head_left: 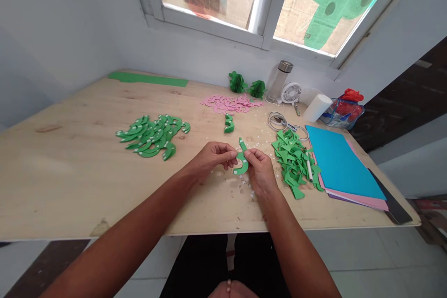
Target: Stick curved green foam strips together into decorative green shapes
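Near the table's front, a green curved cutout (241,166) with small white squares on it is between my hands. My right hand (260,167) pinches its right edge between thumb and fingers. The thumb and forefinger of my left hand (220,154) close at its left edge; whether a small white piece is between them is too small to tell. Just beyond, a short stack of similar green cutouts (229,124) lies on the table. A larger pile of green curved cutouts (153,134) with white squares spreads to the left. Tiny white bits (252,193) are scattered around my right hand.
Green scraps (293,160) with a white pen (309,171) lie right, beside blue sheets (344,160). Pink cutouts (230,103), green folded paper shapes (237,82), a bottle (279,81), a small fan (291,93), tape rings (277,121) and a white roll (317,108) are behind.
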`<state>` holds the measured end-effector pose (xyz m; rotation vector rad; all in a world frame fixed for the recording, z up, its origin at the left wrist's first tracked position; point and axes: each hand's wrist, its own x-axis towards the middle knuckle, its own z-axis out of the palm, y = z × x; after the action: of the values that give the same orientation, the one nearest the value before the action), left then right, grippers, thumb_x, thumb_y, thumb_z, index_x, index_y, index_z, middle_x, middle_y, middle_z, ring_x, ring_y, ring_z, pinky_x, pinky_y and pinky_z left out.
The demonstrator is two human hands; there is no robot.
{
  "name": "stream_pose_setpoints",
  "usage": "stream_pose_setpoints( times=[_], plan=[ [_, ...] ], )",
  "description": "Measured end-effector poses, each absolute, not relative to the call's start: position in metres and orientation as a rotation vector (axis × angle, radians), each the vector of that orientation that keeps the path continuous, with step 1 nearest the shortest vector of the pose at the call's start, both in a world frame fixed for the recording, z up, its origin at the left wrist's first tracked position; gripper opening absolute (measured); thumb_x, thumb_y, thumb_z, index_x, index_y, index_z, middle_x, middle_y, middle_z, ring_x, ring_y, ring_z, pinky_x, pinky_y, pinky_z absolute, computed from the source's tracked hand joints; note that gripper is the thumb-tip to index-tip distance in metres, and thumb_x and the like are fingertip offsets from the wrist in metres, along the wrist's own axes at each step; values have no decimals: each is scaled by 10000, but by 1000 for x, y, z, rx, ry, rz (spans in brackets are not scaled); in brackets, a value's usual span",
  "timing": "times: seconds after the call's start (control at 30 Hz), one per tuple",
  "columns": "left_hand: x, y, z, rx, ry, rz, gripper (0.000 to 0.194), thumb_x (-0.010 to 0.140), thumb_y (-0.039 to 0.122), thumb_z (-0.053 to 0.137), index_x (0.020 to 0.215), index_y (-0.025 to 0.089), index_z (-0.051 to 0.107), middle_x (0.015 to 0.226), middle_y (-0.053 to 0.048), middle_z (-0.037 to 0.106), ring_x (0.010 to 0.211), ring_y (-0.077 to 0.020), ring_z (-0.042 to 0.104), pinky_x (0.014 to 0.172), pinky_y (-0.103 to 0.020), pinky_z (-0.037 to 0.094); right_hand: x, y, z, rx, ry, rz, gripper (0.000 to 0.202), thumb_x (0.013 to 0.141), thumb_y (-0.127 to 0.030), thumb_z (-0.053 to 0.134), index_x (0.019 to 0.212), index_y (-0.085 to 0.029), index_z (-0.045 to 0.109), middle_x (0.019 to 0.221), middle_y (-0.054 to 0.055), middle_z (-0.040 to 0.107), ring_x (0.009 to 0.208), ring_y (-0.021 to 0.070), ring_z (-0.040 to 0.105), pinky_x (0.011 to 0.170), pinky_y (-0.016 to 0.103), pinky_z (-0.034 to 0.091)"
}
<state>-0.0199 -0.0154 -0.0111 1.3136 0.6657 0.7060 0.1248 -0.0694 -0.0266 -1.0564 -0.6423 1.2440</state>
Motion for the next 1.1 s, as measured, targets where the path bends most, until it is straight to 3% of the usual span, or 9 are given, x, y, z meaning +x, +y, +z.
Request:
stream_pose_setpoints(
  times=[0.3, 0.53, 1.1],
  plan=[
    [-21, -15, -15, 1289, 678, 709, 252, 716, 375, 676, 701, 124, 654, 649, -49, 673, 544, -109, 565, 534, -225, 453, 125, -69, -28, -1094, -655, 1202, 208, 597, -339, 744, 651, -175, 628, 568, -38, 573, 513, 87, 471, 541, 229, 375],
    [-20, -16, -15, 1275, 647, 690, 279, 639, 304, 757, 821, 120, 653, 651, -29, 667, 523, -103, 561, 505, -220, 440, 125, -69, -28, -1139, -706, 1194, 234, 606, -375, 730, 678, -177, 628, 579, -23, 597, 516, 109, 495, 553, 252, 406],
    [-19, -16, -12, 1241, 645, 743, 221, 640, 283, 749, 737, 119, 636, 605, -28, 668, 507, -96, 556, 497, -209, 437, 125, -71, -27, -1141, -755, 1171, 213, 624, -362, 716, 673, -173, 631, 589, -18, 609, 525, 105, 510, 549, 239, 398]
  ],
)
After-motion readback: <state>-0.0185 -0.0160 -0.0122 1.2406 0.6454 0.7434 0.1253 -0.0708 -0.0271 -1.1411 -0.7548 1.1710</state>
